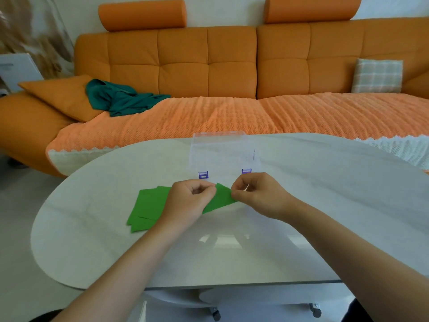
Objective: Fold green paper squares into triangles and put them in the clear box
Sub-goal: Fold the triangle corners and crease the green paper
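White table [92,228]: green squares [146,208], clear box [222,152]

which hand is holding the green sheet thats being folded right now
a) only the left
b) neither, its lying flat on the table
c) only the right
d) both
d: the left hand and the right hand each pinch one end of the green sheet, just in front of the clear box.

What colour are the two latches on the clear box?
The latches are purple; head view.
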{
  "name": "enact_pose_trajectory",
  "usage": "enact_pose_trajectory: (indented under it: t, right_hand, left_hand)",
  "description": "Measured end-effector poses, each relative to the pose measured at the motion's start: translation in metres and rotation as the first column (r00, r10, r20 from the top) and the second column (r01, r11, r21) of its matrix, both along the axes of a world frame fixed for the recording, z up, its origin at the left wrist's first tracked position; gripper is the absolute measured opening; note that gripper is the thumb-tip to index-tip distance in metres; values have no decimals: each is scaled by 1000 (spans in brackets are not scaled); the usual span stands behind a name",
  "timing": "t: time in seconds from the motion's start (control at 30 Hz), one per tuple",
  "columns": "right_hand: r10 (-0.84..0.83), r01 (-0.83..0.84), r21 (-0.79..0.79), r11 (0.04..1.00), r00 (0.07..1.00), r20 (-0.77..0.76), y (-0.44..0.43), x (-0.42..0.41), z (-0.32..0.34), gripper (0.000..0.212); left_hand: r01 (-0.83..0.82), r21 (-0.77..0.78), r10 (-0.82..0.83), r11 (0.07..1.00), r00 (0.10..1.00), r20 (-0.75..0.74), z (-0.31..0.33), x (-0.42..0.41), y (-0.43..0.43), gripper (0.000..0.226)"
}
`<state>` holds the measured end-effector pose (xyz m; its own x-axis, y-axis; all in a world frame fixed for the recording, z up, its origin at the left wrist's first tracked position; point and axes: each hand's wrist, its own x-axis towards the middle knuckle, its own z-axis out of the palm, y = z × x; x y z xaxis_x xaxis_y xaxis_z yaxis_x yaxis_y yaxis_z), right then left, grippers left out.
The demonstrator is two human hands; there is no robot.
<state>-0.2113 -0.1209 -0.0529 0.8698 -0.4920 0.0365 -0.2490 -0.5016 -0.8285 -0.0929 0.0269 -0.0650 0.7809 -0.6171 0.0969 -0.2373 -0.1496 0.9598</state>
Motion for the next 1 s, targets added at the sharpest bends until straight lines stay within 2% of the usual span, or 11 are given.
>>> enact_pose_trajectory:
  t: [0.17, 0.33, 0.47, 0.6, 0.7, 0.77, 0.8, 0.87, 0.9, 1.0]
  right_hand:
    - [10, -11, 6, 1000, 995, 103, 7, 5, -4, 5]
    - [-34, 29, 57, 998, 995, 92, 8, 8, -2, 11]
    - [-161, 129, 200, 971, 975, 152, 2, 9, 0, 14]
    - [-287, 231, 263, 937, 937, 201, -7, 7, 2, 16]
    - [-257, 195, 282, 940, 944, 206, -7, 8, 3, 14]
    - [-206, 142, 281, 949, 956, 210, 0, 10, 2, 12]
    - [-187, 123, 274, 954, 957, 222, 5, 11, 2, 12]
    - [-167, 97, 267, 959, 952, 256, 12, 16, 2, 10]
    - [-165, 91, 272, 958, 950, 265, 14, 18, 3, 8]
    - [-149, 92, 249, 964, 964, 219, 14, 21, 4, 2]
  left_hand:
    - [69, 94, -82, 993, 986, 144, 0, -6, -2, 15]
    - [78, 147, -102, 986, 982, 161, 0, -4, -2, 17]
    - [145, 180, -157, 973, 986, 54, 4, 6, 1, 15]
    - [152, 288, -192, 946, 975, 115, 6, 18, 10, 16]
    - [77, 177, -99, 981, 988, 119, 5, 26, 12, 13]
    - [101, 96, -112, 990, 986, 122, 7, 26, 9, 12]
    - [139, 107, -153, 985, 978, 142, 7, 27, 8, 18]
    - [185, 152, -211, 971, 962, 175, 6, 25, 5, 11]
    - [189, 151, -215, 970, 960, 180, 6, 24, 4, 3]
    - [135, 88, -149, 987, 970, 189, 7, 29, 3, 10]
